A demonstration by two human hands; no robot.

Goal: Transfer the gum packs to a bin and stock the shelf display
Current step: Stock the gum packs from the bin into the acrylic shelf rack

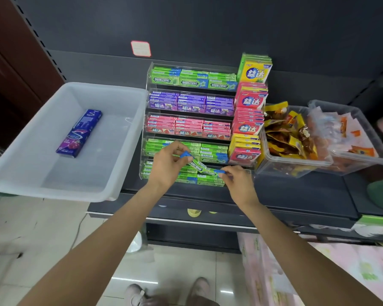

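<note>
A clear tiered display (149, 74) on the dark shelf holds rows of green Doublemint, purple and pink gum packs. My left hand (167, 166) grips a green Doublemint pack (194, 163) with a blue end, tilted in front of the two lowest tiers. My right hand (237, 181) pinches another green Doublemint pack (213, 172) at the bottom tier. A white plastic bin (53, 191) sits to the left, with one long purple gum box (79, 133) lying in it.
Flat yellow and pink gum boxes (251, 100) are stacked against the display's right side. Two clear tubs (296, 168) of wrapped snacks stand farther right. The shelf's front edge (208, 219) runs below my wrists; tiled floor and my shoes are underneath.
</note>
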